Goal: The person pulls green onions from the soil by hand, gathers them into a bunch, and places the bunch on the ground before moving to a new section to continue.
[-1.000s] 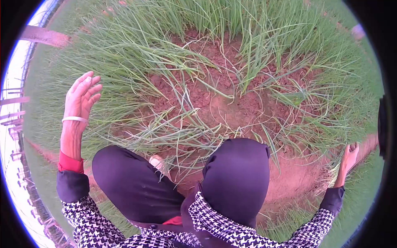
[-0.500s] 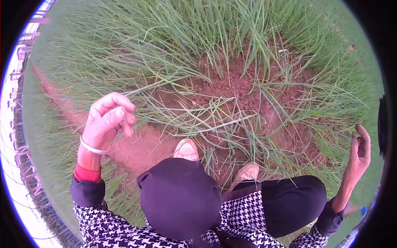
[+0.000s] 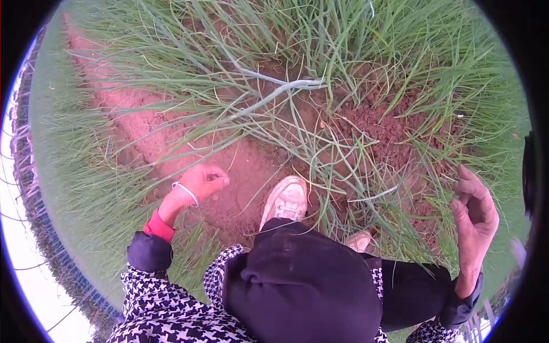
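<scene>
My left hand (image 3: 203, 180) is loosely closed, thumb against curled fingers, above the bare soil left of my shoe; I see nothing in it. My right hand (image 3: 476, 220) is raised at the right, over the green leaves. Its fingers are bent, with a gap between thumb and forefinger and nothing between them. Long, thin, tubular leaves like those of green onions (image 3: 343, 154) lie tangled across the soil between my hands. One thick, pale green leaf (image 3: 274, 94) arches above the others in front of me.
Reddish soil (image 3: 146, 123) runs as a strip towards the upper left. Dense upright green plants (image 3: 452, 34) stand ahead and at the right. My light shoe (image 3: 290, 197) is on the soil below the tangle; my other shoe (image 3: 359, 241) is partly covered by leaves.
My left hand has dropped lower and right, its fingers curled in more. My right hand has shifted slightly left and turned. The view has moved and my leg has come forward.
</scene>
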The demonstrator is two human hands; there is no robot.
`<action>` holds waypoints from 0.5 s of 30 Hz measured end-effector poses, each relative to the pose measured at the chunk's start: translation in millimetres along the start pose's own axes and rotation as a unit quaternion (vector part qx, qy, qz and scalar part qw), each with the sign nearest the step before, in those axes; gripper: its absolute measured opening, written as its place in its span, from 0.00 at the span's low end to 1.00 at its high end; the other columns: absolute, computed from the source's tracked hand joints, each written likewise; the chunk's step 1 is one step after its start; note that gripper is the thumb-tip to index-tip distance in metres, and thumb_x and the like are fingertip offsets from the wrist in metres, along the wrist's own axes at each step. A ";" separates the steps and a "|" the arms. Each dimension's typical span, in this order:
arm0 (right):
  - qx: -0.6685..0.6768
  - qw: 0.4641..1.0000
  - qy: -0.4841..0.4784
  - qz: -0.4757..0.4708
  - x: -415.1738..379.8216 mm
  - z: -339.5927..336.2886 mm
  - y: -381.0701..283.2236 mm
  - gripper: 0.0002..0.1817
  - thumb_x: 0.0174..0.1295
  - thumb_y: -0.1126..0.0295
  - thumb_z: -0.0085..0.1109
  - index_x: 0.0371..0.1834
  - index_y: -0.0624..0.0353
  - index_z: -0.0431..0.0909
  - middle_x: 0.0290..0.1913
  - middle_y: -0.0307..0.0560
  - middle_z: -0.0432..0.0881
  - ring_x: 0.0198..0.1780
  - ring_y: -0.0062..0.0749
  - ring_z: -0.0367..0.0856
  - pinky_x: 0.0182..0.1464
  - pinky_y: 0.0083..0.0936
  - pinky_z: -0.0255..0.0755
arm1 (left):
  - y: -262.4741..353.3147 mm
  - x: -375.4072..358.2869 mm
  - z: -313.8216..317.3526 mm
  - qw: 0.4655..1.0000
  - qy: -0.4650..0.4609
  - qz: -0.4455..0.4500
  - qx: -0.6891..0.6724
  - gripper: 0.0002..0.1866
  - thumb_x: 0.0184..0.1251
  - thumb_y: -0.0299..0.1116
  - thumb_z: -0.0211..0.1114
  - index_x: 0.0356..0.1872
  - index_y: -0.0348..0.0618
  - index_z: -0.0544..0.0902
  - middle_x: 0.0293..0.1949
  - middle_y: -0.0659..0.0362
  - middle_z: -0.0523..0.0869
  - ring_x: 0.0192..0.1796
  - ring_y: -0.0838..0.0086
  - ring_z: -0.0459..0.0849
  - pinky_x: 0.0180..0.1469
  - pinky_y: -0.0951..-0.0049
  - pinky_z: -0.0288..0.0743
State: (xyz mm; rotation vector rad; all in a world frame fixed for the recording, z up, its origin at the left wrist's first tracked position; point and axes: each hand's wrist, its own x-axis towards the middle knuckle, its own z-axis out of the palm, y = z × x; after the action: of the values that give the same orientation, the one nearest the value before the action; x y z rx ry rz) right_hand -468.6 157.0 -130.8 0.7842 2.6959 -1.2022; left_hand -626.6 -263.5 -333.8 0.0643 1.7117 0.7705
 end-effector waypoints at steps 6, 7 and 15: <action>0.020 0.993 -0.033 0.108 11.7 24.1 15.0 0.16 0.56 0.80 0.55 0.49 0.65 0.72 0.47 0.46 0.77 0.37 0.21 0.76 0.46 0.21 0.72 | -9.1 57.1 -9.6 0.956 0.272 0.106 0.003 0.10 0.59 0.34 0.61 0.38 0.39 0.82 0.27 0.56 0.83 0.30 0.74 0.83 0.31 0.72 0.74; 0.025 0.994 -0.029 0.107 13.6 25.5 18.1 0.16 0.57 0.79 0.55 0.50 0.65 0.72 0.46 0.45 0.77 0.37 0.21 0.76 0.45 0.21 0.72 | -17.4 70.3 -8.8 0.940 0.312 0.133 0.009 0.10 0.60 0.33 0.60 0.39 0.39 0.82 0.29 0.55 0.84 0.32 0.72 0.84 0.33 0.72 0.75; 0.021 0.991 0.005 0.133 24.2 29.0 30.5 0.15 0.61 0.72 0.55 0.50 0.64 0.72 0.41 0.43 0.78 0.37 0.20 0.74 0.38 0.18 0.71 | -2.0 114.4 3.3 0.865 0.461 0.197 0.005 0.10 0.55 0.28 0.64 0.39 0.40 0.83 0.36 0.48 0.84 0.40 0.62 0.84 0.45 0.68 0.75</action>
State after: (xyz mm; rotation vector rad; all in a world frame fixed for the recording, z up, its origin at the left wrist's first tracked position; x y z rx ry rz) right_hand -478.3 163.5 -177.9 1.1150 2.4794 -1.1947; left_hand -657.4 -214.2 -432.4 0.0562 2.6633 1.2135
